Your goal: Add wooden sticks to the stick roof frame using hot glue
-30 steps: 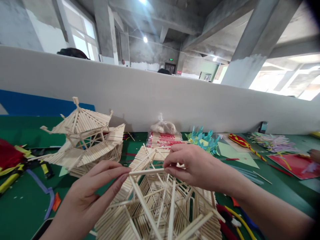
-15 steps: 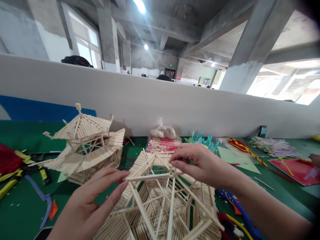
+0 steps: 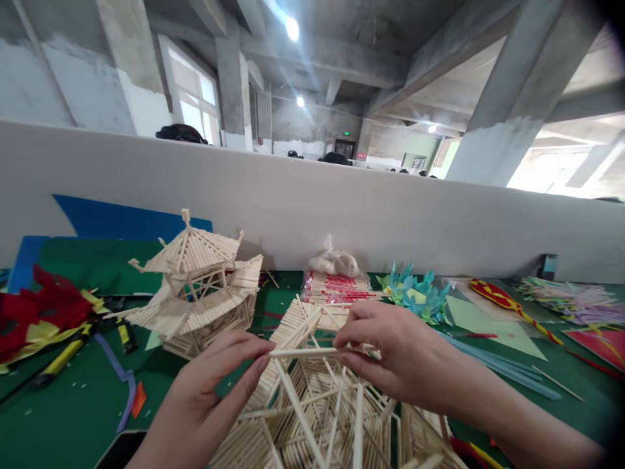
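Note:
A thin wooden stick [image 3: 305,353] lies level between my two hands, across the upper frame of a model building made of wooden sticks [image 3: 312,404]. My left hand [image 3: 209,391] has thumb and forefinger closed at its left end, beside a corner joint. Around the right end, the thumb and fingers of my right hand [image 3: 385,345] are pinched, hiding the joint there. Below, bare sticks slope down over layered stick walls and roof panels. A finished-looking stick pavilion [image 3: 195,280] with tiered roofs stands behind my left hand.
Behind the model lie bagged sticks [image 3: 336,283] and a teal paper flower [image 3: 415,293]. Red cloth-like pieces [image 3: 53,306] and a yellow-black cutter [image 3: 63,358] are at left. Pale blue strips [image 3: 508,368] lie right of my forearm. A white partition [image 3: 273,202] borders the table.
The view has swung left, so the scene sits farther right. My right fingers have come down from above the corner joint and closed around the stick's right end; the left fingertips stay at its left end.

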